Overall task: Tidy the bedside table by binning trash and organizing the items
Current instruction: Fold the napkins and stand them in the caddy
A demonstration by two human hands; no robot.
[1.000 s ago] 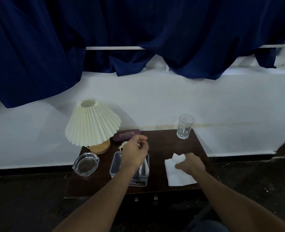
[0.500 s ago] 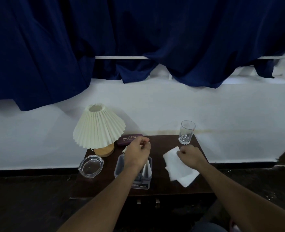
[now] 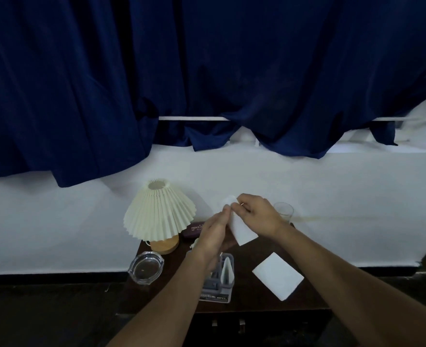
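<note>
While both hands are up above the bedside table point(image 3: 254, 300), they've got a white tissue point(image 3: 240, 227) pinched between them: the right hand point(image 3: 258, 215) grips its upper edge with fingers curled, and the left hand point(image 3: 213, 234) presses flat against its left side, so the sheet hangs down between the two. A second white tissue point(image 3: 277, 276) lies flat on the dark tabletop off to the right, well clear of the hands. Under the left wrist sits a clear plastic organizer box point(image 3: 219, 275) with a folded white bit standing in it; hard to say what else is in there, it's pretty dim. Left side has a pleated cream lamp point(image 3: 159, 216) on a wood base, with a glass ashtray point(image 3: 145, 269) just in front of it. A purple glasses case point(image 3: 193, 229) lies behind the left hand, and a drinking glass point(image 3: 284, 211) stands at the back right, partly hidden by the right hand.
</note>
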